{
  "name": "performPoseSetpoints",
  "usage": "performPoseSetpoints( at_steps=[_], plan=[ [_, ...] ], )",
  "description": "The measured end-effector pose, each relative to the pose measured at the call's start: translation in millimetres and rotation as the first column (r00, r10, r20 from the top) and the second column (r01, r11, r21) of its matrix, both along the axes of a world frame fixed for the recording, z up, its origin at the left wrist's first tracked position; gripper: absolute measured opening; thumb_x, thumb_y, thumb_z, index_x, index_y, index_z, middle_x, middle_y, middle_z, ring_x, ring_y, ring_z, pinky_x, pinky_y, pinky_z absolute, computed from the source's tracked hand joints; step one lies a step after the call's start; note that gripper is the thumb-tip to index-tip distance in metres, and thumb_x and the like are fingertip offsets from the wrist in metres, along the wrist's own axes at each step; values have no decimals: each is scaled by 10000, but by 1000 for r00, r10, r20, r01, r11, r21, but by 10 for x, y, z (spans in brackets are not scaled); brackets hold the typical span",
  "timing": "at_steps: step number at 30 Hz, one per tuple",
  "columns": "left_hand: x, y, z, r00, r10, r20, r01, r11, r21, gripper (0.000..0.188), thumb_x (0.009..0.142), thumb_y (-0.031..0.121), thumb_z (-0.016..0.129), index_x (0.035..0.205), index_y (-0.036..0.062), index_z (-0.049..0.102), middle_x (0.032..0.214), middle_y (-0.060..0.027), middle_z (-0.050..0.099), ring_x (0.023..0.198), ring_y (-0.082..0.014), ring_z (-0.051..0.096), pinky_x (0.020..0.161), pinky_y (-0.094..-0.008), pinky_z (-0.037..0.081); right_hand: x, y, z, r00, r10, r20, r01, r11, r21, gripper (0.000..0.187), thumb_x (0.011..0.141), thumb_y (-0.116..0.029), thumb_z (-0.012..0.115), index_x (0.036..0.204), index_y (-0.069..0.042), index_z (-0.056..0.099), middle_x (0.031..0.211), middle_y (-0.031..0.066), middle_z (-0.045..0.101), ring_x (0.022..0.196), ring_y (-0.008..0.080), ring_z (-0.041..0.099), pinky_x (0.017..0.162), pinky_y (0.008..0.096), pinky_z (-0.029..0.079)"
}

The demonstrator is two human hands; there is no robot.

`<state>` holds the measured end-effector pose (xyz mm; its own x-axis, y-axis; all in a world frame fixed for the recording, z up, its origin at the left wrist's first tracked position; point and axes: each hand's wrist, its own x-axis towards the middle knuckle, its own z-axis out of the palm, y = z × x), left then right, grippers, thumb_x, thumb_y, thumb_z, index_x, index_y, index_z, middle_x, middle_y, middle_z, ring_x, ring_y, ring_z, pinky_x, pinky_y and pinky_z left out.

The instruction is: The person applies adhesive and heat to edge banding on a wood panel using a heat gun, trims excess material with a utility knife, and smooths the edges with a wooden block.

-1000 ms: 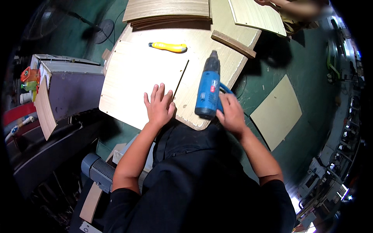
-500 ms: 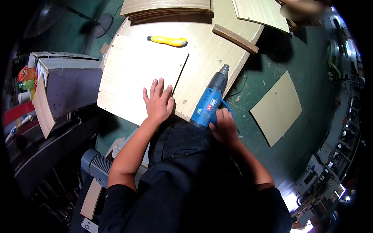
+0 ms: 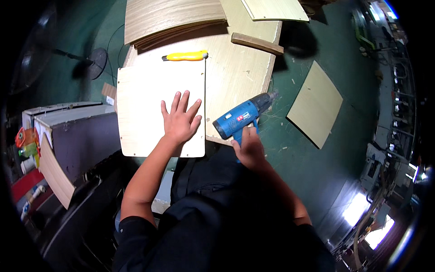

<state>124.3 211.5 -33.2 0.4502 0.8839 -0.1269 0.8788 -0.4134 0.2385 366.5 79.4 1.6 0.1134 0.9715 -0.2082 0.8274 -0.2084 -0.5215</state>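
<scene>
My left hand (image 3: 180, 121) lies flat with spread fingers on a pale wooden panel (image 3: 140, 109), which has rounded corners and small holes near its edges. The panel rests on a larger wooden work surface (image 3: 244, 72). In my right hand (image 3: 249, 147) is a blue heat gun (image 3: 238, 117), gripped by its handle. Its dark nozzle points up and to the right, past the work surface's right edge and away from the panel. A yellow utility knife (image 3: 185, 55) lies just beyond the panel's far edge.
A stack of wood-grain boards (image 3: 176, 18) stands at the far left of the work surface. A wooden strip (image 3: 257, 43) and another pale panel (image 3: 275, 9) lie farther right. One board (image 3: 316, 105) lies on the green floor. At left is a purple-sided cabinet (image 3: 86, 131).
The panel under my left hand has turned, so its right edge now runs nearly straight away from me. The heat gun has swung clockwise, its nozzle pointing farther right. The view has shifted too.
</scene>
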Motion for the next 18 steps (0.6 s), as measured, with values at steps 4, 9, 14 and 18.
performPoseSetpoints(
  at_steps=[4,9,14,18],
  plan=[
    [-139,243,59,998,-59,-12,59,998,-25,563,963,528,590,1502,373,540,1695,-94,285,1583,-327,189,1203,-724,60,-379,13,35,1000,-11,-23,9,998,-68,537,855,-136,782,1264,76,504,1106,268,533,982,461,598,816,499,524],
    [-215,504,4,999,22,-26,-22,1000,-21,559,980,549,578,1509,373,533,1707,-97,257,1593,-330,156,1203,-727,42,-414,142,213,994,9,105,4,993,-119,321,900,-246,736,1104,-22,630,978,191,600,932,401,641,785,495,539],
    [-269,716,116,1000,-12,-17,11,998,-62,576,953,552,611,1493,359,551,1668,-121,322,1561,-350,216,1223,-669,99,95,1109,518,956,-6,292,-76,960,269,244,907,-232,693,1096,-80,715,1009,140,664,976,344,661,836,469,558],
    [-273,705,20,1000,-15,-10,15,1000,-21,563,964,563,564,1497,384,532,1682,-94,303,1576,-304,202,1229,-663,95,700,2342,192,873,21,487,-160,956,244,629,880,-192,726,1462,-77,516,1329,213,584,1219,411,561,1022,484,488]
  ],
)
